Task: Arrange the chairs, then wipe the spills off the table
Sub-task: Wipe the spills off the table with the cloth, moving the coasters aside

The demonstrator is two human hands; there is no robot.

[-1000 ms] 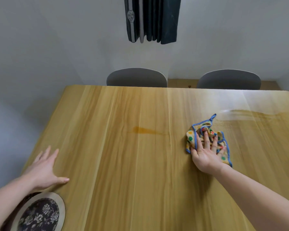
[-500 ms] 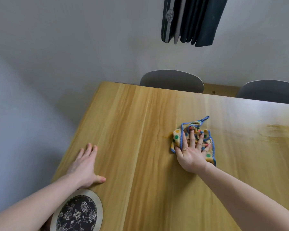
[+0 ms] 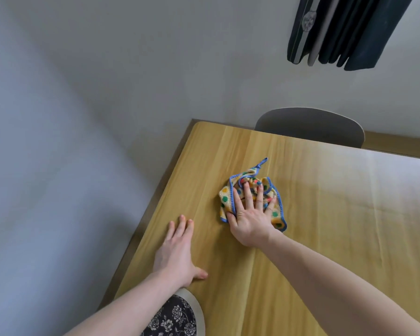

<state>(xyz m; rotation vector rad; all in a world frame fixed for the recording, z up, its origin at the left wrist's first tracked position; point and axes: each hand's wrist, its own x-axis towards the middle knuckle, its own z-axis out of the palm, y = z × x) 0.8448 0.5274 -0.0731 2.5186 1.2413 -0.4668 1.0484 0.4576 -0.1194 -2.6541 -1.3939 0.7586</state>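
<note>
Right hand: my right hand [image 3: 249, 215] lies flat on the cloth [image 3: 252, 198], fingers straight and spread, pressing it onto the table [image 3: 337, 214]; nothing gripped.
Left hand: my left hand [image 3: 177, 253] rests palm-down on the wood near the left edge, fingers straight and close together, thumb out, holding nothing.
Cloth: I see it crumpled, yellow with coloured dots and blue trim, toward the table's far left corner.
Chair: one grey chair [image 3: 310, 127] stands at the far side, its backrest showing behind the edge.
Seat: a floral-patterned seat [image 3: 175, 316] sits below the near edge.
</note>
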